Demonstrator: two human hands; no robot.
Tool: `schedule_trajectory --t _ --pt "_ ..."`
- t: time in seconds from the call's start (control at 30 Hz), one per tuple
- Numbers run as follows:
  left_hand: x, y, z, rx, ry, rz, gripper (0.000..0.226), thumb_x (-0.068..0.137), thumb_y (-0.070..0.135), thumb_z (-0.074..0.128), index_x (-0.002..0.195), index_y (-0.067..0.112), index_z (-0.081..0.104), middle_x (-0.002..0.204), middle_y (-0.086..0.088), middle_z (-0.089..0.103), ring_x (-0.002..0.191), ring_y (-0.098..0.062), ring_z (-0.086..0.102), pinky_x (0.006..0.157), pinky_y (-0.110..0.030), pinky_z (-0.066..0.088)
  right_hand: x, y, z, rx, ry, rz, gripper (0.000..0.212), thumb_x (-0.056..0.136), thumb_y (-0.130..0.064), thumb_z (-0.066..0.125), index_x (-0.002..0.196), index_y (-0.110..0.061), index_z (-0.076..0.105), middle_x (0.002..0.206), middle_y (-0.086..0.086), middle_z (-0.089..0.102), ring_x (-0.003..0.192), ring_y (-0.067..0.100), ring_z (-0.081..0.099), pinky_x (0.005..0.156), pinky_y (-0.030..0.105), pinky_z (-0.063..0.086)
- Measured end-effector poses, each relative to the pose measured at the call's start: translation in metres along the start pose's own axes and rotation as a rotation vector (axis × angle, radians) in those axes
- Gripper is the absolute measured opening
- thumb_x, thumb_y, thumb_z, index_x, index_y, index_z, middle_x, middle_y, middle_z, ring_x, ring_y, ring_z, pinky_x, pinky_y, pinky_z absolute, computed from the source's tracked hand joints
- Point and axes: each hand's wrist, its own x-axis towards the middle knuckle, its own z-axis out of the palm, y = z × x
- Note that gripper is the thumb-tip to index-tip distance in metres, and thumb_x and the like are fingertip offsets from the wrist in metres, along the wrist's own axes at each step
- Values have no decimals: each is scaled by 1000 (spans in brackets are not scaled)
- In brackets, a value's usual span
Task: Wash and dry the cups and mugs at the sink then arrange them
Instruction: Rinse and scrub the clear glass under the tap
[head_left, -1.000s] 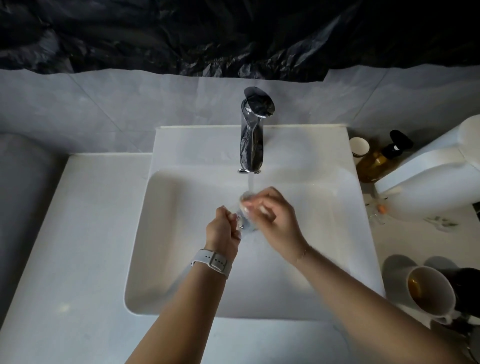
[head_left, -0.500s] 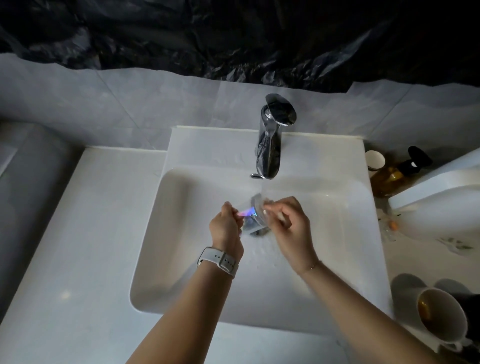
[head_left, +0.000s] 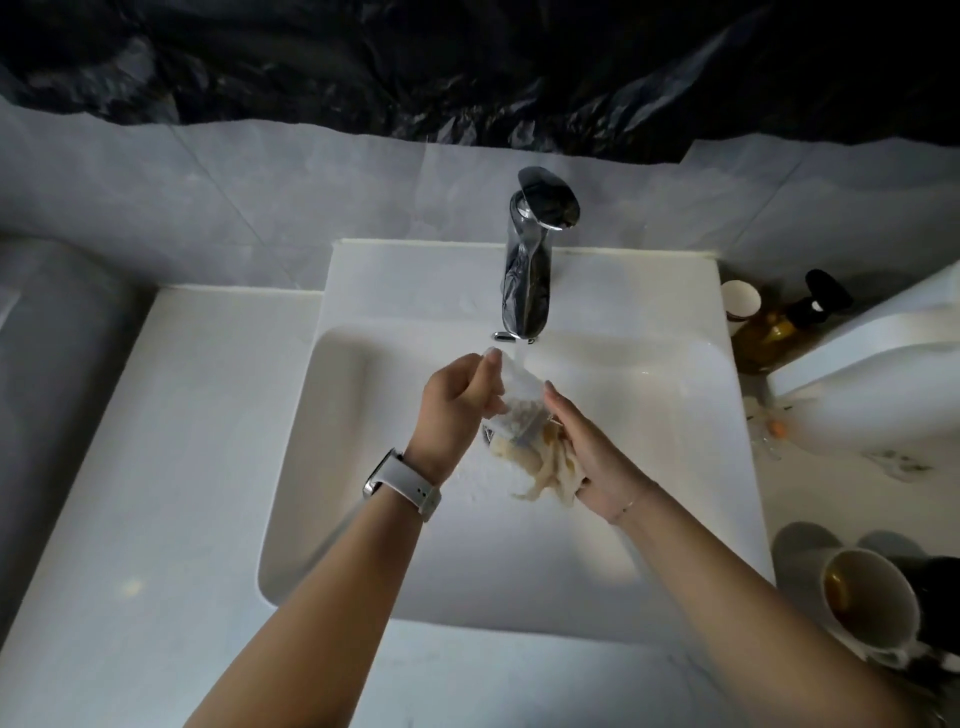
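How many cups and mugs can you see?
3, perhaps more hidden. A clear glass cup is gripped by the left hand under the faucet. A white mug and a dark mug sit right of the sink.

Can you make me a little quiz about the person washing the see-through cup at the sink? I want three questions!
1. True or false: water is running from the tap onto the clear cup.
2. Which hand grips the clear cup? A) the left hand B) the right hand C) neither
3. Fill in: the white mug with brown dregs inside waits on the counter to the ____ of the sink.

Key
1. True. A stream falls from the spout onto the cup.
2. A. The right hand holds a wet beige cloth against the cup.
3. Right.
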Motion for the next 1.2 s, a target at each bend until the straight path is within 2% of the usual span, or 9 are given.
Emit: schedule_trajectory --t 0.1,0.23,0.33,0.43,0.57,0.63,0.83,1.1,1.2 --pt "3 1 2 -26 2 50 40 102 28 52 66 11 48 59 8 50 59 -7 48 63 -18 40 2 -3 6 77 7 -32 57 90 -50 53 129 -9 58 128 20 61 120 35 56 104 42 43" --pt "4 -4 12 -47 102 -10 24 89 42 68 84 21 56 92 4 55 91 -13 51 85 -25 41 -4 0 18 -71 166 -85 37 90 -41 56 104 -9 67 95 15 69 81 23 66 63 28 53" --pt "-2 -4 16 -420 -37 -349 68 77 59 68 125 13 53 114 -12 62 105 -25 63 97 -39 52 -7 11 24 -183 240 -183 44 79 -49 59 101 -10 66 88 14 69 72 25 65 52 32 51" --pt "-7 -14 15 -528 -213 -365 68 86 60 59 124 4 61 108 -20 64 102 -32 63 101 -47 46 -13 10 19 -386 257 -270 38 79 -51 67 96 -17 69 87 15 71 79 33 70 58 46 56" --pt "-3 -21 16 -693 -140 -390 69 83 70 55 117 9 60 98 -15 65 88 -30 66 87 -43 53 -25 1 -4 -417 301 -396 22 96 -21 56 101 -7 72 94 11 62 83 14 59 59 19 48" --pt "1 -21 18 -713 -126 -449 78 83 77 49 120 9 57 98 -15 67 84 -32 68 76 -41 55 -28 -2 -12 -466 317 -549 22 98 -11 52 111 -7 69 105 11 60 89 9 59 71 15 47" --pt "-5 -23 34 -706 -206 -492 77 93 74 18 113 21 69 109 -13 69 103 -31 64 96 -46 48 -12 -10 4 -853 321 -953 27 83 -3 65 106 -12 74 106 -6 66 107 12 58 92 24 47" --pt "1 -33 26 -765 -221 -519 78 94 73 15 102 18 69 94 -8 72 87 -24 70 67 -31 57 -5 5 14 -837 190 -901 26 80 1 64 93 -16 77 98 -8 62 104 23 57 85 32 50" --pt "-2 -37 30 -709 -236 -521 75 94 74 18 100 18 69 91 -8 72 82 -21 70 67 -32 56 8 -5 14 -785 169 -832 20 80 -7 65 93 -15 77 97 -15 60 100 21 59 85 42 52"
